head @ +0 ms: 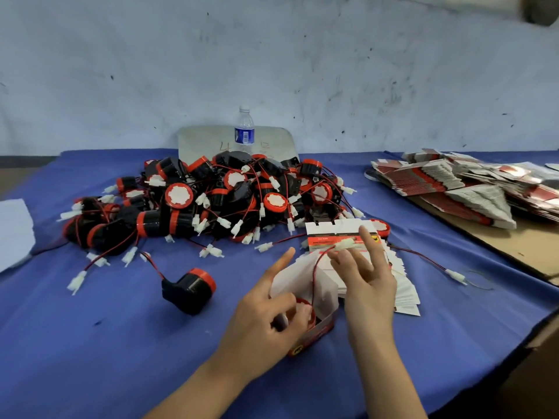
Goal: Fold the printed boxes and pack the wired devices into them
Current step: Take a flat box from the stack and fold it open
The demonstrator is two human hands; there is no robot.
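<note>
A folded printed box stands open near the table's front, with a red-and-black wired device down inside it. My left hand grips the box's near side, index finger stretched out and thumb on the device. From the box a red wire rises to a white connector, which my right hand pinches above a stack of flat boxes. Another device lies alone to the left. A big pile of wired devices fills the middle.
A water bottle stands behind the pile before a grey board. More flat printed boxes lie at the right on brown cardboard. White paper sits at the left edge. Blue cloth covers the table.
</note>
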